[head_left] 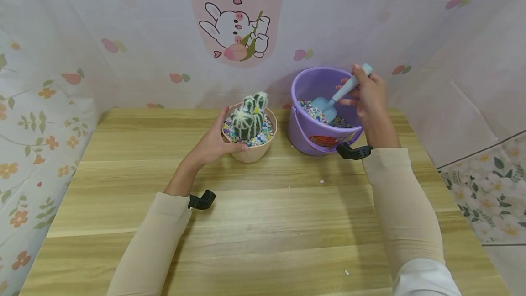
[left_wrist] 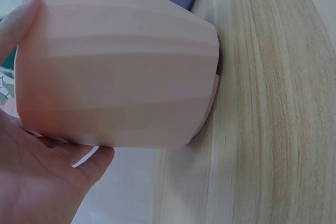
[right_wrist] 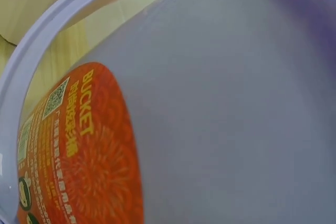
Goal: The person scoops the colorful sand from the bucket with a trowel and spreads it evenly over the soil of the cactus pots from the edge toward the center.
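Note:
My left hand (head_left: 213, 141) grips a pale peach flowerpot (head_left: 251, 153) from its left side, with the thumb along the front rim. In the left wrist view the pot's faceted wall (left_wrist: 118, 72) fills much of the picture. A green knitted cactus (head_left: 247, 126) with white fuzz stands in the pot, ringed by colourful pebbles (head_left: 263, 138). Over the purple bucket (head_left: 304, 129), my right hand (head_left: 370, 92) holds a light blue toy shovel (head_left: 347, 88) by its handle. The shovel's blade dips into the multicoloured pebbles (head_left: 311, 111) inside the bucket.
The bucket's handle (right_wrist: 31, 51) hangs down past a red label (right_wrist: 89, 145). A few stray pebbles (head_left: 322, 181) lie on the wooden table (head_left: 255, 232). Behind the pot and bucket hangs a printed cloth (head_left: 144, 26); a tiled wall (head_left: 489, 182) is at the right.

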### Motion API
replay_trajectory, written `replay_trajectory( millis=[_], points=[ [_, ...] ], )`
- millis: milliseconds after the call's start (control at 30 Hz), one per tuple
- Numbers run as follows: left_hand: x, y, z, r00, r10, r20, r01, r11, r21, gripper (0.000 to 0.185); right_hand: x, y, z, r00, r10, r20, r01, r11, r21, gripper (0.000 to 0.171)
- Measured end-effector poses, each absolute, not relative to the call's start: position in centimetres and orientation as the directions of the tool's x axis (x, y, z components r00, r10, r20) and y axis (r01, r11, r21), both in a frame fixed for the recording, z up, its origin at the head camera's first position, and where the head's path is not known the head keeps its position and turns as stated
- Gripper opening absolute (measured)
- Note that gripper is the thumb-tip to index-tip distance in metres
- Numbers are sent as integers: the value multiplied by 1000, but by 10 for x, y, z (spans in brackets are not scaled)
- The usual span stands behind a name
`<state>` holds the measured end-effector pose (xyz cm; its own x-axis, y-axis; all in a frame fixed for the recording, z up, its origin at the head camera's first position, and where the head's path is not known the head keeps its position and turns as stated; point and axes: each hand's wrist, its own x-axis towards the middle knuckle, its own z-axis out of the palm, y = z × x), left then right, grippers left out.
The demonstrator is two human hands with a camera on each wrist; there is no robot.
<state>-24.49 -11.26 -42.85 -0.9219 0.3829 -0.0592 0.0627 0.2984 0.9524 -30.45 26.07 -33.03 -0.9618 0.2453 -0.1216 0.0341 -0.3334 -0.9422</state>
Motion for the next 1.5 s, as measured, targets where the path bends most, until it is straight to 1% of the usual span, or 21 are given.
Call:
replay_trajectory(
  millis=[267,567,867,1033,1200,1333,1500],
  points=[
    [-244,-114,-427,-922,381,-65,57,300,952,121,-305,262,-332,-950,259,-176,79,-344,-935,38],
    [-245,-114,-427,-923,379,-67,49,288,956,120,-306,261,-330,-938,268,-221,87,-434,-897,32],
    [-245,-114,-430,-924,376,-69,46,290,956,121,-307,263,-330,-937,273,-219,52,-511,-858,26],
    [-245,-113,-428,-926,373,-59,55,290,955,121,-307,265,-330,-928,292,-231,33,-554,-832,27],
    [-246,-113,-427,-926,372,-65,56,305,951,121,-307,265,-329,-919,314,-238,19,-568,-823,28],
    [-246,-113,-427,-925,375,-61,61,305,950,121,-306,265,-328,-906,342,-249,3,-584,-812,25],
    [-245,-114,-428,-924,376,-66,54,300,952,120,-305,267,-325,-885,375,-275,-10,-608,-794,25]
  ],
)
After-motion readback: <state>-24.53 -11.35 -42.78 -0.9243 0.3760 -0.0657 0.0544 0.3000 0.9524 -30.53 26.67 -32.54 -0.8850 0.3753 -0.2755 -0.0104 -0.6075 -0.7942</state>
